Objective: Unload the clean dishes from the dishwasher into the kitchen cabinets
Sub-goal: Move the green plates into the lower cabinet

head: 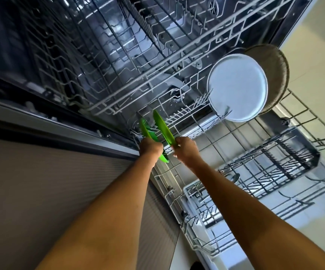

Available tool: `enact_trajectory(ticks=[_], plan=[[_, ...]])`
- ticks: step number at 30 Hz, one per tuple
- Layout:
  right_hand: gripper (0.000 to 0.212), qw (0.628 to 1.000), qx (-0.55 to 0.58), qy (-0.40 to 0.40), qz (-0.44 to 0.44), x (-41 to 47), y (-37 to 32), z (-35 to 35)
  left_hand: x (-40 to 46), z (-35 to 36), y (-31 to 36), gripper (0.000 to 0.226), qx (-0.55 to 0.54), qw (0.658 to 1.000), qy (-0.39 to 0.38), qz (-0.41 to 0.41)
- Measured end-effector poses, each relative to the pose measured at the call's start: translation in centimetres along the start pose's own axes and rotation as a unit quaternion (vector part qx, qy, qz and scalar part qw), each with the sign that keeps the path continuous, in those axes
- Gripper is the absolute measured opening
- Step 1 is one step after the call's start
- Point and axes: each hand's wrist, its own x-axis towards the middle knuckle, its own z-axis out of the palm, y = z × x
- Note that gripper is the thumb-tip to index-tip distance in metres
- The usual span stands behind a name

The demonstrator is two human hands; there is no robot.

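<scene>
Wire lower rack (226, 152): my left hand (150, 148) and right hand (186, 147) each grip 1 thin green plate (162, 127), fingers clamped on its rim.

Two bright green plates (162, 129) stand at the frame's centre. At the right, a plain white plate (237, 87) stands in front of a grey-brown speckled plate (274, 71). The lower rack (235, 145) is pale grey wire, and the cutlery basket (286, 158) at right is dark grey. The dishwasher's interior (79, 45) is dark, shiny steel. The cabinet front (40, 182) at lower left is beige with fine horizontal lines.
</scene>
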Motion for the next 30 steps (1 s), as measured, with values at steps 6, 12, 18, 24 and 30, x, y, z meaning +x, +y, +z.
enact_trajectory(ticks=[6,12,18,24,30], plan=[[0.020,0.999,0.022,-0.002,-0.045,-3.2,-0.1,-2.1,-3.1,-1.0,0.7,0.033,0.023,0.996,0.084,0.008],[0.018,0.996,0.021,0.009,-0.089,-9.4,-0.7,-4.7,-8.6,-3.3,1.5,0.035,0.031,0.989,0.144,0.015],[0.023,0.990,-0.046,0.088,-0.101,-16.4,-0.3,-8.2,-15.7,-3.0,1.3,0.037,-0.029,0.995,0.092,0.029],[0.026,0.954,-0.251,0.080,-0.146,-23.5,2.0,-12.0,-20.7,1.0,-0.2,0.047,-0.275,0.961,0.021,-0.005],[0.024,0.950,-0.248,0.072,-0.177,-29.0,4.5,-13.6,-26.3,2.7,-2.4,0.047,-0.333,0.942,-0.025,-0.023]])
